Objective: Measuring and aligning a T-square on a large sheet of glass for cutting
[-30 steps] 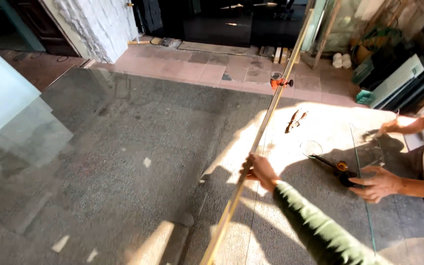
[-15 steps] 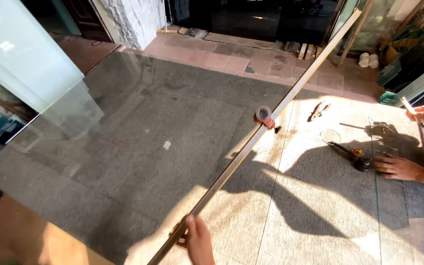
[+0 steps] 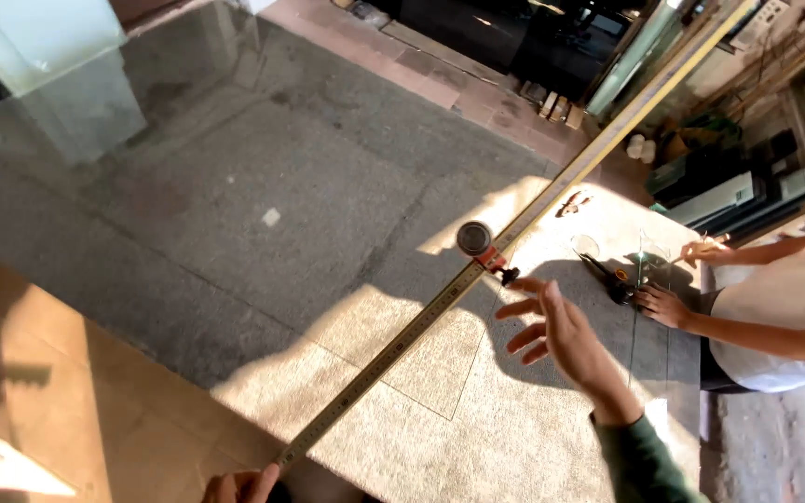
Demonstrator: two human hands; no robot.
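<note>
A long yellow measuring ruler (image 3: 402, 346) lies diagonally across a big glass sheet (image 3: 235, 186) that rests on a stone floor. A red and black cutter head (image 3: 479, 244) sits on the ruler about halfway along. My left hand (image 3: 238, 486) grips the ruler's near end at the bottom edge of the view. My right hand (image 3: 556, 333), in a green sleeve, hovers just right of the cutter head with fingers spread, touching nothing.
A co-worker in a white top leans in at the right, with one hand (image 3: 663, 304) flat on the glass beside a dark hand tool (image 3: 610, 279) and the other hand (image 3: 701, 250) farther back. Stacked panes and clutter (image 3: 729, 186) fill the far right.
The cutter head has come nearer to me along the ruler. My grip has shifted to the ruler's near end, and my right hand now hangs free and open beside the head.
</note>
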